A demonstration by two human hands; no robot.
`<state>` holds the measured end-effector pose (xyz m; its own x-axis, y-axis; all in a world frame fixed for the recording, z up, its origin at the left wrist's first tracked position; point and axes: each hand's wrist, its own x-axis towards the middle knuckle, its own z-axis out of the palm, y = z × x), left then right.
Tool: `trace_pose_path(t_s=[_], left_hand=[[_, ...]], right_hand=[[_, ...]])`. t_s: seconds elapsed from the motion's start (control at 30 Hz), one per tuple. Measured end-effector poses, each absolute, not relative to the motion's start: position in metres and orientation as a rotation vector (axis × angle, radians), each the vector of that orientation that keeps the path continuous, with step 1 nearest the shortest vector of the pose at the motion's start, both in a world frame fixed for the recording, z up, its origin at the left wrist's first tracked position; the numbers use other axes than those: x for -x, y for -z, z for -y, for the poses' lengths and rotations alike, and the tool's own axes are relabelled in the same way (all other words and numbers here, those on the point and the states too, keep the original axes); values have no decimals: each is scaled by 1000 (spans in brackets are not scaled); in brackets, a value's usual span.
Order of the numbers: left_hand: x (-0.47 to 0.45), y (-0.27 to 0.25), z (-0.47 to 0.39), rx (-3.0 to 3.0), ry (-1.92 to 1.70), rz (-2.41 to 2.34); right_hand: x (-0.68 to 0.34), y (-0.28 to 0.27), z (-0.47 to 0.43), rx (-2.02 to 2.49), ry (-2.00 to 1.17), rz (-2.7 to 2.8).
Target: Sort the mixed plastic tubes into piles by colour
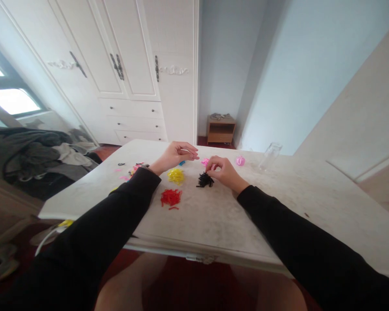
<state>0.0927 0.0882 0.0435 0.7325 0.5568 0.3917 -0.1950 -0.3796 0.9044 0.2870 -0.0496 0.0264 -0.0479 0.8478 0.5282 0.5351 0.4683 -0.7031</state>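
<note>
My right hand pinches at the top edge of a pile of small black rubber bands, thumb and forefinger together on the black strands. Above the white table, my left hand hovers with its fingers stretched and slightly apart, holding nothing I can see. Below it lies a heap of yellow bands, with a few blue bands just behind. A red pile sits nearer the front edge. Bright pink bands show beside my right fingertips. A mixed-colour heap is partly hidden by my left wrist.
A clear glass jar stands at the table's back right, near a pink round bundle. The white table spans the front. Dark clothes are heaped at left. Behind are a white wardrobe and a wooden nightstand.
</note>
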Motion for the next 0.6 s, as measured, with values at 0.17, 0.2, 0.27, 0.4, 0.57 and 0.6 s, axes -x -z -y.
trace_pose_path(t_s=[0.17, 0.2, 0.27, 0.4, 0.57, 0.6], left_hand=[[-93, -42, -87, -1794, -772, -252], [-92, -42, -87, -1799, -769, -250], [-92, -43, -87, -1813, -764, -249], [-91, -45, -84, -1847, -745, -230], [-93, -49, -76, -1899, -729, -175], [-94, -49, -74, -1914, -725, -166]], right_hand=[[-288, -25, 49, 1236, -433, 1749], [-289, -25, 49, 1246, -434, 1750], [-290, -24, 48, 1255, -423, 1750], [-289, -24, 47, 1246, -375, 1737], [-283, -23, 46, 1272, -244, 1590], [-281, -23, 46, 1270, -228, 1576]])
